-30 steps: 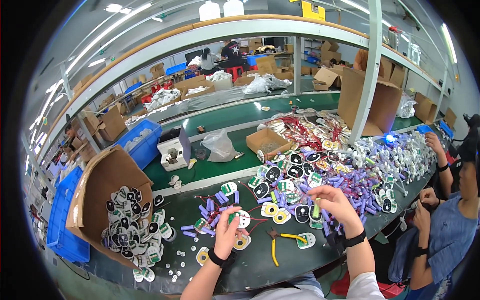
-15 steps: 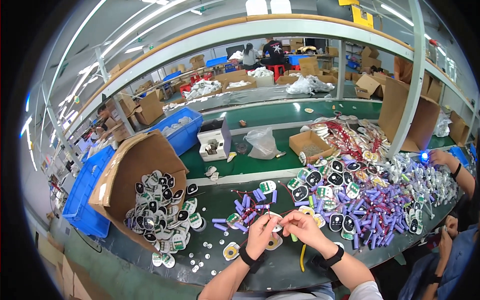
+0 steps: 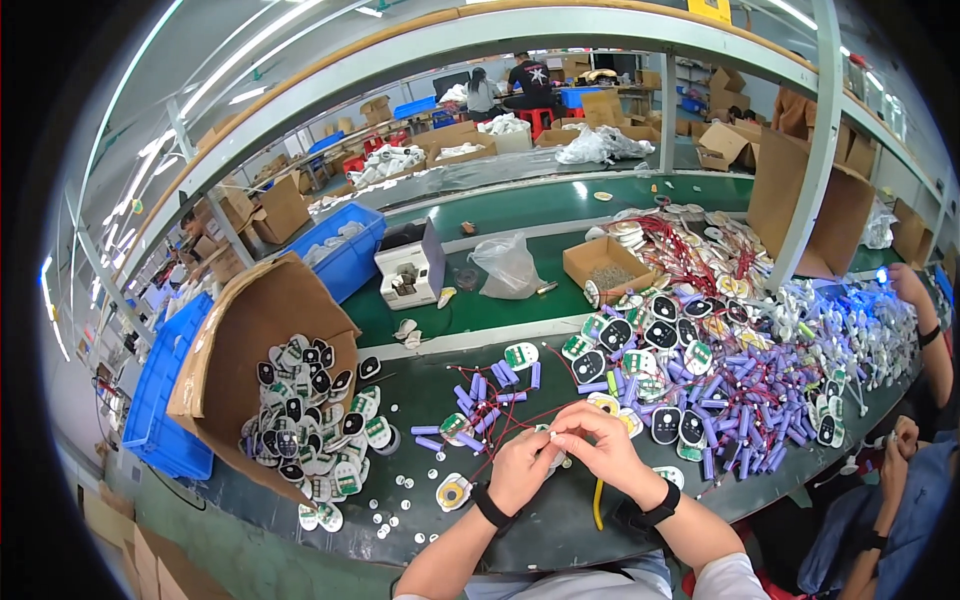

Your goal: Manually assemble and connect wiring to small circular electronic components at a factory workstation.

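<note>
Bare left hand and bare right hand meet fingertip to fingertip, both pinching a small white piece between them (mostly finger-covered, exact shape can't be told). From there: curved yellow tool handle at 5 o'clock, purple cylindrical cells at 3, open brown cardboard box at 10.
</note>
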Action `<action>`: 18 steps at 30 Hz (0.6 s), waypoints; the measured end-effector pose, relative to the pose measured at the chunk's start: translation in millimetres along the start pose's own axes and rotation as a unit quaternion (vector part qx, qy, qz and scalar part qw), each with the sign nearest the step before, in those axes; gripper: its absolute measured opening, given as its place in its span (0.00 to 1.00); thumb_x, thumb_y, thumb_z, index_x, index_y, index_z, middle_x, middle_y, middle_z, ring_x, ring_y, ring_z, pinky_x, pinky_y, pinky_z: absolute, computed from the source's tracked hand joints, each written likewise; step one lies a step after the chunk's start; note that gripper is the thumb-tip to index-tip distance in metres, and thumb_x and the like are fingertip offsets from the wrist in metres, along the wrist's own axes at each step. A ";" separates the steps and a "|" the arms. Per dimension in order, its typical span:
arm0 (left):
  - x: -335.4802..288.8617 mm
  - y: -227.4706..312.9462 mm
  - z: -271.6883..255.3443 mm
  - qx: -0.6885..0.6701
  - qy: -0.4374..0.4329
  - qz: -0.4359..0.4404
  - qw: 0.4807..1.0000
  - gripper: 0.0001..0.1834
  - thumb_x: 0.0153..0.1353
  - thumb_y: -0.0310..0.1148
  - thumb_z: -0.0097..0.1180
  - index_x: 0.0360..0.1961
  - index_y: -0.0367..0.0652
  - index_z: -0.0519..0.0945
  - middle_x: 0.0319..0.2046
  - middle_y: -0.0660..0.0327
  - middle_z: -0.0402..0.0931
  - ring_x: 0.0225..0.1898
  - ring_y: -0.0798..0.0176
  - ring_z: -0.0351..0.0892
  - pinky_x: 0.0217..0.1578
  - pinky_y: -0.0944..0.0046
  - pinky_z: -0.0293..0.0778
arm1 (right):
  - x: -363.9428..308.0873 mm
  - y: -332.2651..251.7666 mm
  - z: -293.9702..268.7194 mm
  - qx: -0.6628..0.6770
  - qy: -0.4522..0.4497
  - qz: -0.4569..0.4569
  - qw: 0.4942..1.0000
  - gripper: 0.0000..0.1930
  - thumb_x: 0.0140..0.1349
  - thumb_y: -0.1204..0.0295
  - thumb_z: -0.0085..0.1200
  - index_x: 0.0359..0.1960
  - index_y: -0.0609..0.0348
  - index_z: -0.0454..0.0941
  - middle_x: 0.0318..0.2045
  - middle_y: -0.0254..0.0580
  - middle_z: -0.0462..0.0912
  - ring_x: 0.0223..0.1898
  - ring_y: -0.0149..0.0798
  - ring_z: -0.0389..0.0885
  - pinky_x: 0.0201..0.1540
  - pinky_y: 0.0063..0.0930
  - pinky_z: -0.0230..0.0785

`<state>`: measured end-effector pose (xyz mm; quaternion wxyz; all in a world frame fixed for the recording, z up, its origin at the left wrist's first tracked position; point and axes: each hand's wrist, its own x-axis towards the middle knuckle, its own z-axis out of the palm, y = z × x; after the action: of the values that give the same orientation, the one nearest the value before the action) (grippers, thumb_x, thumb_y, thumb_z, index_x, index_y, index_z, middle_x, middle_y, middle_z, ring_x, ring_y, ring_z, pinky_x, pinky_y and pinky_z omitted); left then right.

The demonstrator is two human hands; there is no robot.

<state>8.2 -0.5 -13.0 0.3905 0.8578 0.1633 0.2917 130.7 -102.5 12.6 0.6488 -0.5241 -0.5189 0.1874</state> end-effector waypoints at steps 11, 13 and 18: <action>1.1 2.3 -2.8 -0.189 -0.054 -0.042 0.980 0.13 0.65 0.33 0.43 0.44 0.35 0.73 0.31 0.61 0.69 0.26 0.70 0.73 0.27 0.70 0.69 | -3.1 -3.7 7.6 -0.114 0.007 -0.023 0.993 0.08 0.54 0.78 0.57 0.38 0.60 0.77 0.34 0.36 0.74 0.28 0.26 0.72 0.29 0.18 0.65; 1.0 2.6 -1.8 -0.178 -0.053 -0.038 0.982 0.12 0.65 0.31 0.43 0.43 0.36 0.74 0.30 0.59 0.70 0.26 0.68 0.74 0.27 0.69 0.68 | -3.8 -1.7 10.1 -0.118 0.015 -0.037 0.992 0.08 0.54 0.78 0.57 0.36 0.59 0.78 0.34 0.37 0.74 0.28 0.28 0.73 0.29 0.18 0.65; 3.9 1.3 -0.9 -0.037 -0.048 0.056 0.997 0.10 0.57 0.25 0.45 0.40 0.35 0.73 0.29 0.48 0.72 0.33 0.46 0.73 0.35 0.53 0.71 | -4.2 1.1 7.7 -0.175 0.006 -0.103 0.979 0.06 0.52 0.77 0.59 0.33 0.59 0.79 0.33 0.39 0.75 0.30 0.33 0.75 0.30 0.22 0.68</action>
<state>10.8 1.2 -10.1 0.4125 0.8635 0.0852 0.2772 122.6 -101.6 9.0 0.5660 -0.5747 -0.5907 0.0223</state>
